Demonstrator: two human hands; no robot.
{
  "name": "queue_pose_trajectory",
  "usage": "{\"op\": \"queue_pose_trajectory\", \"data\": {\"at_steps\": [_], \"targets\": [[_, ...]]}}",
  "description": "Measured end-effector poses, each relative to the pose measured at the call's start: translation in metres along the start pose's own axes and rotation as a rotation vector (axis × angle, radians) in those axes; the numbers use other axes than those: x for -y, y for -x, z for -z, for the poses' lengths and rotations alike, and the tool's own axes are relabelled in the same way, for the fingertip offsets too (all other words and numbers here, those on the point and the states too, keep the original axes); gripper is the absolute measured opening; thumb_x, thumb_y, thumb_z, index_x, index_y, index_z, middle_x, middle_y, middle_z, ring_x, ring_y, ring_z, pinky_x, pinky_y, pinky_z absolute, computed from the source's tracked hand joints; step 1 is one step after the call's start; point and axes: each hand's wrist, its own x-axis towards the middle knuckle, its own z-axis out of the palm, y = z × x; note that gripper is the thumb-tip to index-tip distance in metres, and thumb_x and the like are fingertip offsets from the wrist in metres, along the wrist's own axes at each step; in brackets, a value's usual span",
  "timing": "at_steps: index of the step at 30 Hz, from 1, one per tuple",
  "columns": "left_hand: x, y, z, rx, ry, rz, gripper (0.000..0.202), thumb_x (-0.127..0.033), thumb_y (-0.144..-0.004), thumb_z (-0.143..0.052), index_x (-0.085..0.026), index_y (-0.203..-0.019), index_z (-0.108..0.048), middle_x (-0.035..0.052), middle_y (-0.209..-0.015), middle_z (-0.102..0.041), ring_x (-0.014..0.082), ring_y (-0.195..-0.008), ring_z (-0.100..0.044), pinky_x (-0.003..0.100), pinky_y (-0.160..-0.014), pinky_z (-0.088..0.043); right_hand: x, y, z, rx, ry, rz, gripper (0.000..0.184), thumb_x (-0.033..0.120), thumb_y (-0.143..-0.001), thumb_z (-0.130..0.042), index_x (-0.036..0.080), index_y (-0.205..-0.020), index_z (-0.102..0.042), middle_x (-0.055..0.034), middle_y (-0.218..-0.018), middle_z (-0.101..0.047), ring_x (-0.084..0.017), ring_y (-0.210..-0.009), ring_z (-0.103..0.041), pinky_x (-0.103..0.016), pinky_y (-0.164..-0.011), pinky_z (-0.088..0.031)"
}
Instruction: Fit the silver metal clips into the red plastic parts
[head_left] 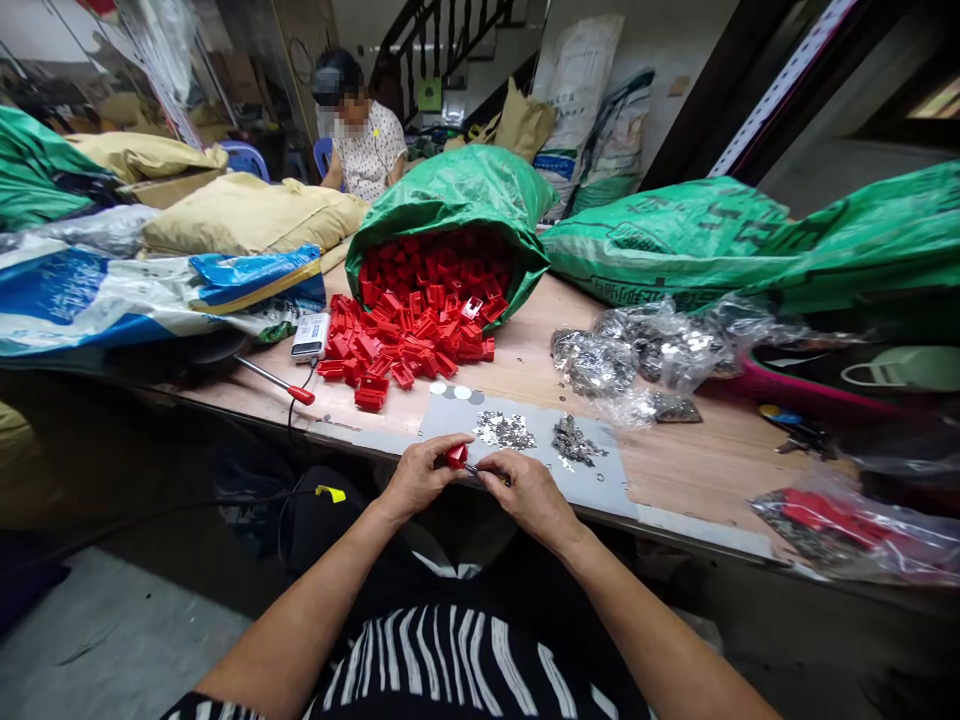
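Note:
My left hand (421, 480) pinches a small red plastic part (457, 457) at the front edge of the table. Close beside it, my right hand (527, 495) has its fingers closed on a thin metal tool (472, 468), whose tip meets the red part; the fingers cover most of it, so its kind does not show. Just beyond my hands, a pile of shiny flat metal pieces (506, 430) and a darker pile of small metal pieces (576, 442) lie on a grey mat (611, 478). A heap of similar red plastic parts (405, 335) spreads from a green sack (465, 185).
Plastic bags of metal pieces (637, 350) lie at right, near a pink-rimmed container (817, 390). At left are a white device (310, 337) with a cable and a red-handled rod (300, 394). Full sacks (247, 215) line the back; a person (367, 145) sits beyond.

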Motion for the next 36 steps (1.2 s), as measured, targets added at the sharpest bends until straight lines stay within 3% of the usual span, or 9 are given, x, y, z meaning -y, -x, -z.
{"op": "queue_pose_trajectory", "data": {"at_steps": [8, 15, 20, 25, 27, 30, 33, 36], "targets": [[0.001, -0.002, 0.0, 0.046, -0.062, -0.002, 0.035, -0.018, -0.07, -0.072, -0.022, -0.105, -0.068, 0.0029, -0.097, -0.072, 0.018, -0.087, -0.066, 0.027, -0.082, -0.048, 0.008, -0.001, 0.002, 0.041, 0.121, -0.034, 0.014, 0.018, -0.086, -0.054, 0.022, -0.089, -0.067, -0.003, -0.088, -0.067, -0.016, -0.082, -0.062, -0.027, -0.075, -0.045], [0.005, 0.0, -0.001, 0.031, -0.047, -0.021, 0.035, -0.015, -0.07, -0.073, -0.021, -0.104, -0.067, 0.0033, -0.102, -0.071, 0.0176, -0.092, -0.065, 0.027, -0.086, -0.047, 0.027, -0.001, -0.007, 0.023, 0.256, -0.126, 0.014, 0.017, -0.088, -0.05, 0.02, -0.086, -0.064, -0.0046, -0.087, -0.065, -0.018, -0.08, -0.061, -0.027, -0.069, -0.043], [0.006, 0.002, -0.003, 0.009, -0.023, -0.023, 0.033, -0.017, -0.07, -0.072, -0.021, -0.102, -0.065, 0.0025, -0.102, -0.069, 0.0167, -0.091, -0.063, 0.028, -0.086, -0.046, 0.016, -0.001, -0.004, 0.035, 0.084, -0.083, 0.013, 0.018, -0.087, -0.051, 0.022, -0.09, -0.063, -0.0032, -0.09, -0.064, -0.017, -0.085, -0.06, -0.027, -0.076, -0.044], [-0.001, 0.009, -0.004, -0.063, 0.023, 0.011, 0.028, -0.017, -0.069, -0.073, -0.021, -0.094, -0.063, -0.0006, -0.086, -0.066, 0.0142, -0.077, -0.06, 0.026, -0.077, -0.047, 0.009, 0.006, 0.005, -0.034, -0.126, 0.033, 0.018, 0.023, -0.093, -0.041, 0.022, -0.099, -0.057, -0.0054, -0.097, -0.062, -0.018, -0.091, -0.058, -0.031, -0.081, -0.045], [-0.008, 0.013, -0.006, -0.111, 0.16, 0.062, 0.029, -0.018, -0.068, -0.074, -0.021, -0.093, -0.06, -0.0009, -0.085, -0.066, 0.0138, -0.078, -0.06, 0.026, -0.077, -0.046, 0.009, 0.011, 0.008, -0.034, -0.202, 0.024, 0.017, 0.025, -0.094, -0.038, 0.021, -0.101, -0.053, -0.0047, -0.092, -0.061, -0.017, -0.082, -0.058, -0.03, -0.076, -0.046], [-0.022, 0.019, -0.009, -0.168, 0.531, 0.173, 0.029, -0.021, -0.072, -0.073, -0.02, -0.096, -0.057, -0.0005, -0.087, -0.067, 0.0137, -0.082, -0.064, 0.024, -0.078, -0.047, 0.012, 0.019, 0.014, 0.037, -0.317, -0.016, 0.02, 0.028, -0.096, -0.036, 0.022, -0.11, -0.048, -0.0003, -0.079, -0.059, -0.014, -0.067, -0.055, -0.027, -0.067, -0.045], [-0.035, 0.024, -0.011, -0.133, 0.949, 0.319, 0.019, -0.024, -0.075, -0.071, -0.018, -0.082, -0.055, 0.0009, -0.082, -0.069, 0.0156, -0.086, -0.067, 0.026, -0.083, -0.048, 0.019, 0.022, 0.02, 0.088, -0.374, 0.017, 0.032, 0.03, -0.097, -0.036, 0.023, -0.127, -0.042, 0.004, -0.067, -0.054, -0.013, -0.063, -0.053, -0.026, -0.068, -0.044], [-0.044, 0.029, -0.011, -0.088, 1.216, 0.445, 0.021, -0.025, -0.076, -0.072, -0.016, -0.072, -0.053, 0.0038, -0.08, -0.071, 0.0187, -0.088, -0.069, 0.029, -0.087, -0.049, 0.03, 0.023, 0.024, 0.118, -0.334, 0.024, 0.039, 0.034, -0.097, -0.037, 0.024, -0.135, -0.039, 0.0051, -0.063, -0.053, -0.013, -0.059, -0.052, -0.025, -0.064, -0.042]]}}
